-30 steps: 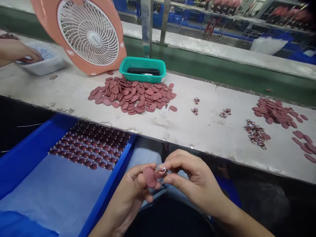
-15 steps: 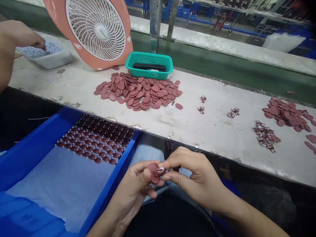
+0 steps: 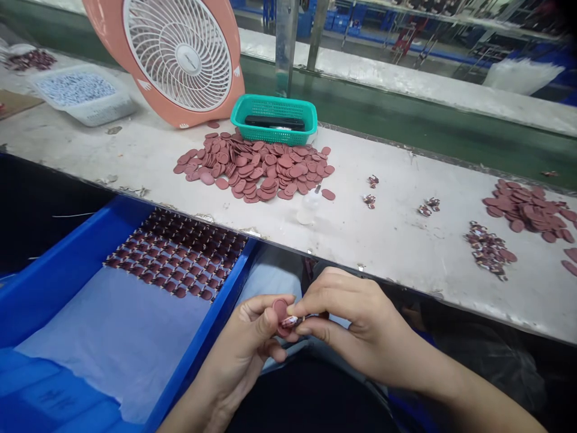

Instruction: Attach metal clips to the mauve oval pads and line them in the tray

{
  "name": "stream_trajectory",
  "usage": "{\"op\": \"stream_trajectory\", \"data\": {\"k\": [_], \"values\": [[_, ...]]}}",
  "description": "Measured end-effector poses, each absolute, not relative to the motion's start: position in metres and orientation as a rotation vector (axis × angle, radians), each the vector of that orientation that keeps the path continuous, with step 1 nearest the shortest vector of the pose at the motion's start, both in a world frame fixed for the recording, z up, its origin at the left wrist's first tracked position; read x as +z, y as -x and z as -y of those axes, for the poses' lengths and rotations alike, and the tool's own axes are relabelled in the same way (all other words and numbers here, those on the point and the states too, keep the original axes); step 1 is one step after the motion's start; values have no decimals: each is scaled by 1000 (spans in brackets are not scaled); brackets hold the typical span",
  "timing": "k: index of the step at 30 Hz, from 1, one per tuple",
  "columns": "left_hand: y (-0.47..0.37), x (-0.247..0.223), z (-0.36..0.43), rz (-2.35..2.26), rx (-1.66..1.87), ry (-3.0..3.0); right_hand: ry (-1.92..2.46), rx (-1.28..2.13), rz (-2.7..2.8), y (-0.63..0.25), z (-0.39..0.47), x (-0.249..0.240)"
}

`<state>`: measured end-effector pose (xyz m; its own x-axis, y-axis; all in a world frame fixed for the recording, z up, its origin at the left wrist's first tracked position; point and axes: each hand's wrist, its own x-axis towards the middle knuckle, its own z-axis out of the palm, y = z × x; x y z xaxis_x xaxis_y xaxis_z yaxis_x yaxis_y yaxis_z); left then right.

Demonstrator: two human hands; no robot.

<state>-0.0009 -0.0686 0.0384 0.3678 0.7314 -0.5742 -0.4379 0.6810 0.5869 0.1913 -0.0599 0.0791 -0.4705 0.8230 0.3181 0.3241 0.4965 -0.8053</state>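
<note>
Low in the middle of the head view, my left hand (image 3: 250, 343) holds reddish-brown oval discs (image 3: 280, 309) between thumb and fingers. My right hand (image 3: 351, 322) pinches a small brown-and-white piece (image 3: 291, 322) against the discs; its exact shape is partly hidden by the fingertips. Beyond the hands, a large pile of similar discs (image 3: 252, 168) lies on the bench (image 3: 351, 234). To the right are a heap of small brown-and-white pieces (image 3: 489, 252) and a second disc pile (image 3: 525, 207).
A blue crate (image 3: 216, 337) at the lower left holds rows of assembled pieces (image 3: 180, 252) above a pale sheet (image 3: 117, 337). A pink fan (image 3: 187, 60), a green basket (image 3: 274, 133), a white tub (image 3: 101, 108) and a small bottle (image 3: 309, 207) stand on the bench.
The other person's hand over the white tub has gone from view. The small piece between my hands has tilted and shifted slightly left against the discs.
</note>
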Motion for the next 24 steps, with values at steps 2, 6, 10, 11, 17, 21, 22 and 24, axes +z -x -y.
{"op": "stream_trajectory", "data": {"k": [2,6,10,11,17,21,22,24], "values": [[1,38,68,-918,770,-348,940,882,2041,-191,59,80],[0,35,69,-934,747,-335,944,860,2068,-190,57,78],[0,32,70,-960,753,-288,948,858,2077,-191,56,74],[0,31,70,-959,755,-278,947,868,2075,-191,56,73],[1,31,71,-970,768,-260,910,900,2063,-189,55,71],[2,30,71,-985,776,-250,902,922,2053,-187,54,71],[2,29,71,-983,776,-252,898,926,2051,-186,54,71],[3,28,72,-978,777,-256,894,929,2051,-185,54,70]]}}
